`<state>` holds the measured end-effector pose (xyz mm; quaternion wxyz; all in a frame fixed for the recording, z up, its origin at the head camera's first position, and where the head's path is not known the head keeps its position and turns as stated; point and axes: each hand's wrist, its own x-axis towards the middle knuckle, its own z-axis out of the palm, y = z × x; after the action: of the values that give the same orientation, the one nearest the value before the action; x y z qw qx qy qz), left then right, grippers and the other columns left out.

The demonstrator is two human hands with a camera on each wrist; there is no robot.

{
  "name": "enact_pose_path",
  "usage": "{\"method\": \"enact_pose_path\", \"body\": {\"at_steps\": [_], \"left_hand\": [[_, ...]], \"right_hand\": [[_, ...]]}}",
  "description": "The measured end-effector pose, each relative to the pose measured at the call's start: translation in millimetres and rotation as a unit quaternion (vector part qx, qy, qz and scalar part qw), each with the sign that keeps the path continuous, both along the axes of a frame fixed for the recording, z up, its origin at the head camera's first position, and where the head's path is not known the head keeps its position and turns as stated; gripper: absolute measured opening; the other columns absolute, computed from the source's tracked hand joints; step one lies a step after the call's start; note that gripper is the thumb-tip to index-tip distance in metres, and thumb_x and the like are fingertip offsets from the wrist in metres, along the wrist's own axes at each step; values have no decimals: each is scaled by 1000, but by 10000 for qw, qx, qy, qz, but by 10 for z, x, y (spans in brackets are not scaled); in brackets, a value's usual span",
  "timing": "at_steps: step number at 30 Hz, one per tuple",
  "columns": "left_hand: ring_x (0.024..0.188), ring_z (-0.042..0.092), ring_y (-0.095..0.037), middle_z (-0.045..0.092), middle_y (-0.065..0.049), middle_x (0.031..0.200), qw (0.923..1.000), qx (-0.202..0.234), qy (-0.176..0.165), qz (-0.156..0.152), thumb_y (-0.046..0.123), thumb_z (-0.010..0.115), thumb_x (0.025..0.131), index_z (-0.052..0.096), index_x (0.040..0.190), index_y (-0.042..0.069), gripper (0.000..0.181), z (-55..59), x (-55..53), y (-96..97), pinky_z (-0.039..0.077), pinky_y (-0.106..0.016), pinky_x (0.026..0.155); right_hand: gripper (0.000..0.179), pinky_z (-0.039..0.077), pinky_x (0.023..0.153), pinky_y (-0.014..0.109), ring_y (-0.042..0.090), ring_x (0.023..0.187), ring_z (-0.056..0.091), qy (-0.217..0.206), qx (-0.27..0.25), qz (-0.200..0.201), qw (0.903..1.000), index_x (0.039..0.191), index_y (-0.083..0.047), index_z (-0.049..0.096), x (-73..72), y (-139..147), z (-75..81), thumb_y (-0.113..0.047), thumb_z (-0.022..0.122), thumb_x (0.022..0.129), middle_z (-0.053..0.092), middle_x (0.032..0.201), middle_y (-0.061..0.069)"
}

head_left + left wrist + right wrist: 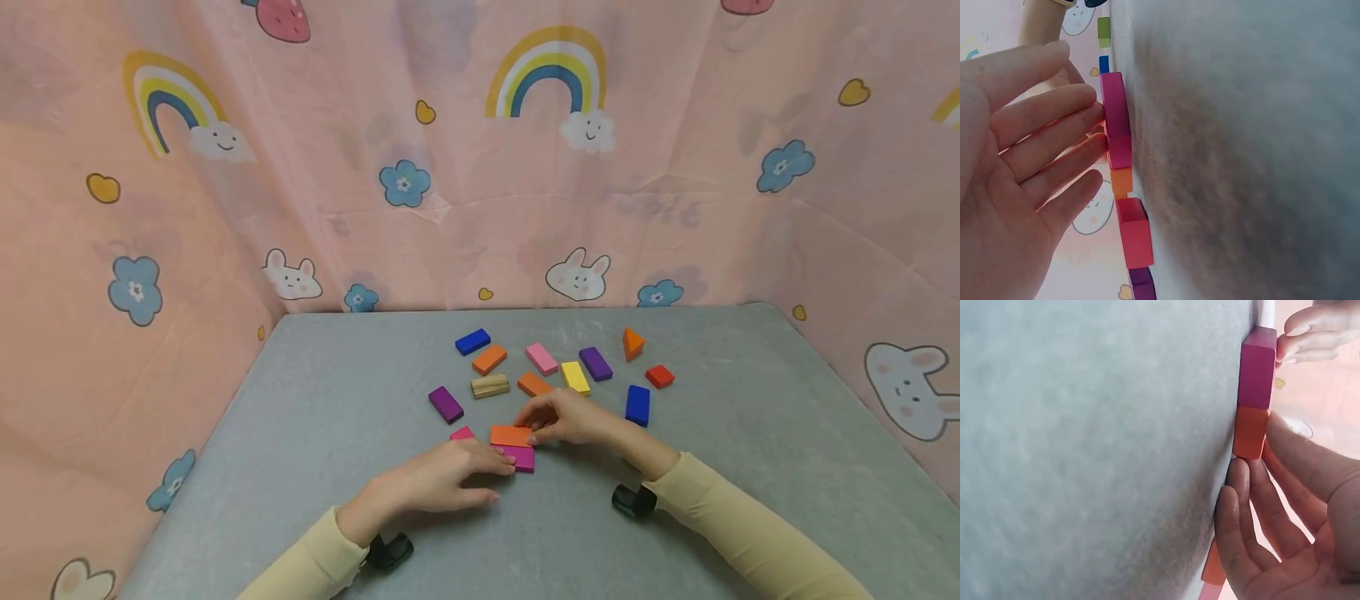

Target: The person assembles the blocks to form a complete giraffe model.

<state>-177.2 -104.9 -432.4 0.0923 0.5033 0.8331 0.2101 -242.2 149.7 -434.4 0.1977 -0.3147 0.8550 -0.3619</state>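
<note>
Side by side on the table lie an orange block [510, 436] and a magenta block [522, 460], their long sides touching. My right hand [567, 417] grips the orange block, thumb near its top edge and fingers along its far side, as the right wrist view shows. My left hand [442, 475] rests its nearly straight fingertips on the magenta block [1116, 119]; its thumb stays apart from it. Partly hidden behind the left hand is a pink-red block [462, 433]. Just beyond the right hand lies another orange block [534, 384].
Scattered farther back on the grey table [315, 417] are a purple block [446, 404], a wood-coloured piece [490, 386], a yellow block [575, 378], a blue block [637, 405], an orange triangular block [632, 344] and several others. A patterned curtain [465, 233] surrounds the table.
</note>
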Motion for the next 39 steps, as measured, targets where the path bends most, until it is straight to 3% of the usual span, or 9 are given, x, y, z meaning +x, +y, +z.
{"method": "enact_pose_path", "body": {"at_steps": [15,21,29,39], "left_hand": [[113,56,-5,67,7,117,9994,282,191,44,24,62,93,66,120,13,30,9,-58,71,44,-25,100],[115,57,-8,66,2,121,9980,443,363,277,19,63,92,65,122,13,31,25,-155,78,45,-26,100],[122,54,-8,62,6,127,9975,-50,459,536,25,66,89,64,125,17,37,-18,-302,122,45,-28,101],[121,55,-7,62,6,127,9962,-249,488,682,24,68,88,65,124,17,36,-2,-307,132,46,-27,100]], "right_hand": [[37,54,86,34,21,100,65,33,-43,216,9998,115,-7,66,45,63,36,-23,75,82,68,112,6],[40,54,87,37,23,101,65,-14,-81,219,9997,116,-5,65,63,85,24,-22,75,82,67,114,8],[42,55,86,33,21,100,65,-124,-206,137,9996,117,-6,64,91,153,12,-25,75,81,67,114,7],[41,53,89,38,25,107,63,-259,-286,-146,9991,120,-7,63,91,363,67,-23,74,83,65,117,10]]}}
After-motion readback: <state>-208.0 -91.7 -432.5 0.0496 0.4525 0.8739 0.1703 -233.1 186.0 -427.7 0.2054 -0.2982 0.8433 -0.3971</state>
